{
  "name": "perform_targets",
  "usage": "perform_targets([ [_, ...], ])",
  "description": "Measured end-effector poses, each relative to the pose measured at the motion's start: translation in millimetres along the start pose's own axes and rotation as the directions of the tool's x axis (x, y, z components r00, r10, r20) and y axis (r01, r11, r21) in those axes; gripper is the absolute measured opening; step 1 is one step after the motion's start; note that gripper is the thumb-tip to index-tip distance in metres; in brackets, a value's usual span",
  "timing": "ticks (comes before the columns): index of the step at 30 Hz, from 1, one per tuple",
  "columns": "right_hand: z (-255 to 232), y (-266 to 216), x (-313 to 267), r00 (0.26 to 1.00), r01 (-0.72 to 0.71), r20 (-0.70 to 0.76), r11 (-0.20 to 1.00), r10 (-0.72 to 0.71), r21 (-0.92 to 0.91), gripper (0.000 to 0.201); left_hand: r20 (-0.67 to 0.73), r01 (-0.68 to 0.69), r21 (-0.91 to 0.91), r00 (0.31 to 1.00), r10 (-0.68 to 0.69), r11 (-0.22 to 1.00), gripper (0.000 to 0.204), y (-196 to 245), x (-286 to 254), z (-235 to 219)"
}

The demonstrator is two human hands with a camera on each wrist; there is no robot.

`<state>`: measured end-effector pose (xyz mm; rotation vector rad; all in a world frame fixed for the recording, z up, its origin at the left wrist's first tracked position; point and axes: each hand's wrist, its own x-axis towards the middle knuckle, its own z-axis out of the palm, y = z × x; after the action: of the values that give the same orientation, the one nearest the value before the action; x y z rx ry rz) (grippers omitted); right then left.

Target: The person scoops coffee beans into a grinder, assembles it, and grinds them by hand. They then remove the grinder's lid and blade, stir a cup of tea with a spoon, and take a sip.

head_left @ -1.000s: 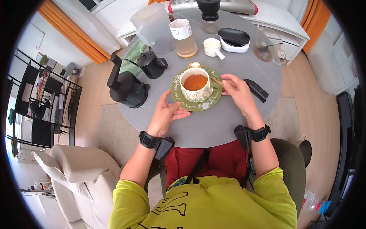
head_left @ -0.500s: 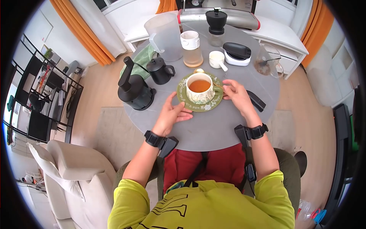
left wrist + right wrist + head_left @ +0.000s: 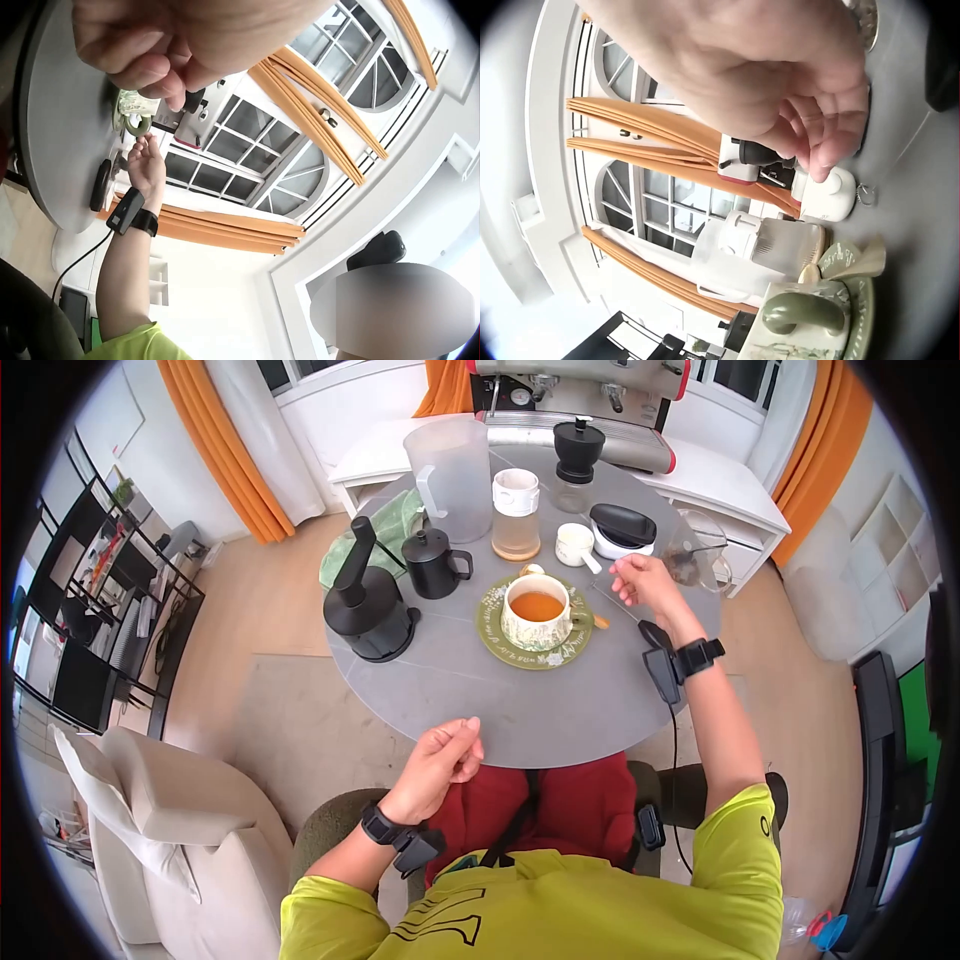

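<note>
My right hand hovers over the table's right side with its fingers loosely bent, nothing visible in them. Below it lies a milk frother with a black handle and thin wire shaft. Nearby stands a small white cup with a handle. My left hand hangs loosely curled and holds nothing at the table's front edge. Between and beyond both hands, a patterned teacup of brown tea sits on a green saucer. A spoon lies on the saucer, partly hidden by the cup.
On the grey table, a black lever-topped device and black pot stand at left. Behind are a clear pitcher, white-topped bottle and grinder. A glass jug stands at far right.
Both hands have let go of the saucer and the cup's side. The left drew back towards the body; the right moved forward and right. Cup and saucer remain on the table; the head view has shifted.
</note>
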<state>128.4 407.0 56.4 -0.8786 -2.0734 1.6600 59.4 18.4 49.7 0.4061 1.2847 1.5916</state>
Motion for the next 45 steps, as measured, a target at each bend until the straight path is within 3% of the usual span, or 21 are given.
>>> perform_targets([
  [2,4.4,-1.4,8.4,0.999,-0.04,0.011,0.999,0.04,-0.017,0.022,0.016,-0.021,-0.018,1.0,0.021,1.0,0.037,6.5,-1.8,1.7],
  [4,10.5,-4.2,12.6,0.993,-0.116,0.0,0.981,0.117,-0.156,0.029,0.031,-0.038,-0.042,0.999,0.04,0.998,0.036,9.7,-5.2,1.2],
  [7,14.8,-7.3,23.6,0.983,-0.176,0.014,0.966,0.182,-0.191,0.032,0.064,-0.057,-0.051,0.996,0.06,0.997,0.036,12.0,-9.0,-1.0],
  [13,17.7,1.1,50.8,0.971,-0.23,0.031,0.957,0.239,-0.176,0.041,0.087,0.032,-0.188,0.996,-0.015,0.982,0.035,15.3,-7.7,-6.3],
  [19,16.9,-0.3,58.6,0.922,-0.321,0.204,0.944,0.329,-0.073,0.039,0.027,0.026,-0.202,0.999,-0.021,0.979,0.036,16.2,-4.8,-10.1],
  [22,17.1,1.3,64.3,0.89,-0.42,0.2,0.907,0.41,0.008,0.036,0.018,0.029,-0.215,1.0,-0.025,0.976,0.035,14.3,-3.9,-13.1],
  [29,9.8,-12.3,65.4,0.889,-0.429,0.277,0.876,0.366,0.219,0.031,0.012,0.034,-0.193,0.999,-0.032,0.981,0.034,16.3,-7.5,-9.9],
  [31,10.7,-40.3,50.4,0.936,-0.33,0.219,0.905,0.276,0.27,0.028,0.021,0.032,-0.183,0.999,-0.029,0.983,0.034,15.9,-8.8,-9.0],
  [35,-4.0,-79.6,54.5,0.949,-0.239,0.277,0.916,0.15,0.322,0.028,0.031,0.064,-0.171,0.998,-0.059,0.983,0.034,13.2,-7.5,-5.3],
  [39,-1.4,-117.6,57.1,0.969,-0.144,0.237,0.944,0.073,0.297,0.026,0.038,0.111,-0.233,0.994,-0.105,0.966,0.034,16.3,-10.3,-3.0],
  [42,9.8,-134.8,58.3,0.991,0.069,0.109,0.996,-0.076,0.063,0.024,0.044,0.124,-0.267,0.992,-0.117,0.956,0.034,15.8,-11.2,-4.7],
  [45,23.7,-136.5,62.5,0.989,0.147,0.036,0.985,-0.145,-0.09,0.025,0.055,0.118,-0.371,0.993,-0.105,0.921,0.033,4.4,-6.1,-14.1],
])
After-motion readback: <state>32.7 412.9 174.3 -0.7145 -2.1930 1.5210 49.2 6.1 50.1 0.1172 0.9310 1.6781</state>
